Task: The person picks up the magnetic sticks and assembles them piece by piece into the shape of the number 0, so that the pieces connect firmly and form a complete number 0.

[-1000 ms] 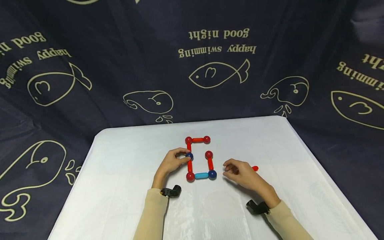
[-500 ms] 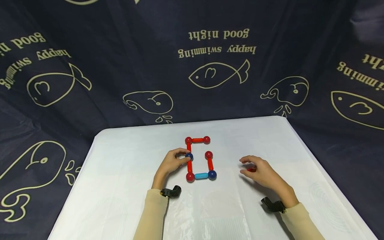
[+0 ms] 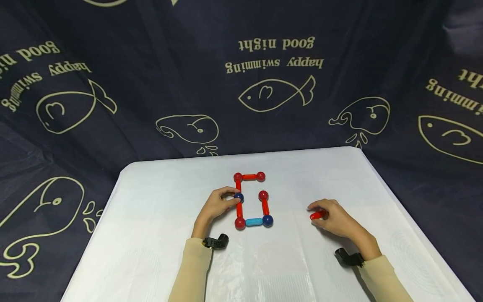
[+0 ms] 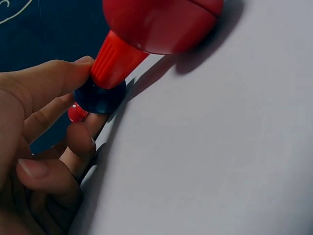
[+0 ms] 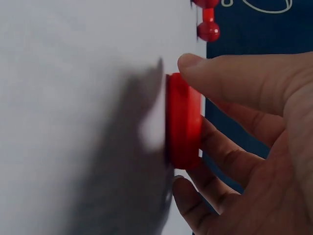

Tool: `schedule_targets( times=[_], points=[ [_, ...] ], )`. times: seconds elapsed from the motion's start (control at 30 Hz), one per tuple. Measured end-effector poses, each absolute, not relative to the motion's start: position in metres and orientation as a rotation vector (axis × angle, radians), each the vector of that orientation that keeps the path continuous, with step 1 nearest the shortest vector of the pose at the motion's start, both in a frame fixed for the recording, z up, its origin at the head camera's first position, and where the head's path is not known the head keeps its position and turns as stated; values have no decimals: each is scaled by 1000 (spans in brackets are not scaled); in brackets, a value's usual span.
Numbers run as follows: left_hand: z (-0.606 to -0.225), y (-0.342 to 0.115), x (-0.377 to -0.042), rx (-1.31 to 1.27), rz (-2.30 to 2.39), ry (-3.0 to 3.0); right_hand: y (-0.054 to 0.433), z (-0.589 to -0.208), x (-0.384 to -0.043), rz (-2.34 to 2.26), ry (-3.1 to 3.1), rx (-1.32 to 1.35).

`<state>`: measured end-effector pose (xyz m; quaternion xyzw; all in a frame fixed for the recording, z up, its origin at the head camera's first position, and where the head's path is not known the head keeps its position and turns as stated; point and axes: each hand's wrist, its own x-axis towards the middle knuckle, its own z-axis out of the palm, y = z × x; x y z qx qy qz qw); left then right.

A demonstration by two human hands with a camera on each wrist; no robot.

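Observation:
On the white table, red and blue balls joined by red rods and one light-blue rod [image 3: 254,222] form an unclosed outline. My left hand [image 3: 219,204] pinches the dark blue ball [image 3: 239,197] on its left side; the left wrist view shows fingertips on this ball [image 4: 100,98] and the red rod [image 4: 117,61] next to it. Apart from the outline, a loose red rod [image 3: 318,215] lies to the right. Around it is my right hand [image 3: 336,218], with thumb and fingers spread. In the right wrist view the thumb overlaps the end of the rod [image 5: 183,122].
A red ball [image 3: 261,176] ends the outline's far row, and another red ball [image 3: 263,195] tops its right side, with a gap between them. A dark cloth [image 3: 275,126] with fish drawings hangs behind the table [image 3: 151,188].
My right hand has moved right, away from the outline, to the loose red rod, which now shows between its thumb and fingers. The left hand has stayed on the blue ball.

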<state>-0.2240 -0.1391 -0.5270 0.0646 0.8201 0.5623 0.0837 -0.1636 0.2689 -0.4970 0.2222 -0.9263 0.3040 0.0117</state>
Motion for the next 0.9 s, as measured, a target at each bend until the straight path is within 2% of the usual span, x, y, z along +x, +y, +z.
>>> schedule_targets(
  times=[0.5,0.9],
  points=[
    [-526,-139,-222,172,1684,2436,270,-506,-171,1051,-2915,638],
    [-526,-137,-223,158,1672,2458,247,-505,-187,1115,-2897,605]
  ],
)
